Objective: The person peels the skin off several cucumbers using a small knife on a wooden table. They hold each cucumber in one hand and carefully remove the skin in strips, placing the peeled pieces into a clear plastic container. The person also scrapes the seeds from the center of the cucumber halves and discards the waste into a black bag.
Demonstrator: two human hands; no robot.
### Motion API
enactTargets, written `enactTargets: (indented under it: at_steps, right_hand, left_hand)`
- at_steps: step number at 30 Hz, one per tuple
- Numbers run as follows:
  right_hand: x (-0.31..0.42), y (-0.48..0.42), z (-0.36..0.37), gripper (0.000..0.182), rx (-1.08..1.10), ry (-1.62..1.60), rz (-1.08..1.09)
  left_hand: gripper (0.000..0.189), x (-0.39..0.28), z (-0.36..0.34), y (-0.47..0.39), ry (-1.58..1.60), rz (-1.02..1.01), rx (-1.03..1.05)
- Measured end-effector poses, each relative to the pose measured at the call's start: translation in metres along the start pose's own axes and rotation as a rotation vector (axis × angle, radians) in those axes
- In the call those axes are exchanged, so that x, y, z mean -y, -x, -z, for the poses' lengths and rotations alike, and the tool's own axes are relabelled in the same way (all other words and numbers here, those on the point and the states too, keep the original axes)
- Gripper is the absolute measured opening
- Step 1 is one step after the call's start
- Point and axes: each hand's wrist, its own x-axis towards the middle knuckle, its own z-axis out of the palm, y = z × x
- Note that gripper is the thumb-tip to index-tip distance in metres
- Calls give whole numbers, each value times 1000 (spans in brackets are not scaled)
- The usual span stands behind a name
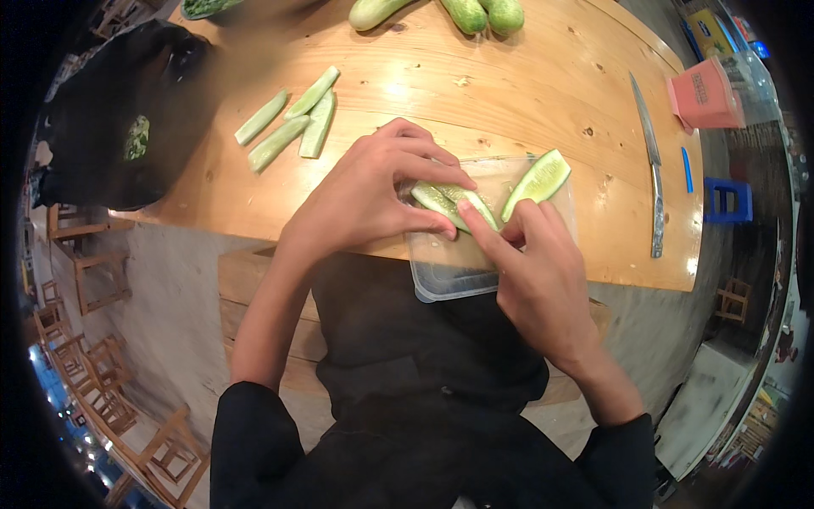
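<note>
My left hand [381, 184] grips a cut cucumber piece [439, 207] with pale seeded flesh and green skin, fingers along one side and thumb along the other. A second strip seems to lie against it. My right hand [540, 254] points its index finger onto that cut face; its other fingers are curled under, and what they hold is hidden. Beyond its knuckles a cucumber wedge [537, 181] lies seeded side up. Beneath the hands is a clear plastic lid or shallow tray [458, 283], overhanging the table edge towards me.
On the wooden table [521, 108] several cucumber strips [280, 143] lie left, with whole cucumbers [464, 13] at the far edge. A long knife [652, 153] and a blue strip [687, 170] lie right, near a pink plastic container [706, 95]. A black bag [121, 114] sits left.
</note>
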Motion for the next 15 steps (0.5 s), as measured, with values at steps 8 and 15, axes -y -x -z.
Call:
enactTargets:
  at_steps: [8, 15]
  right_hand:
    - [-4, 28, 42, 61, 196, 57, -80]
    - [-7, 51, 69, 64, 173, 43, -172]
  left_hand:
    - [53, -7, -3, 0, -16, 18, 6]
    - [54, -11, 3, 5, -20, -5, 56]
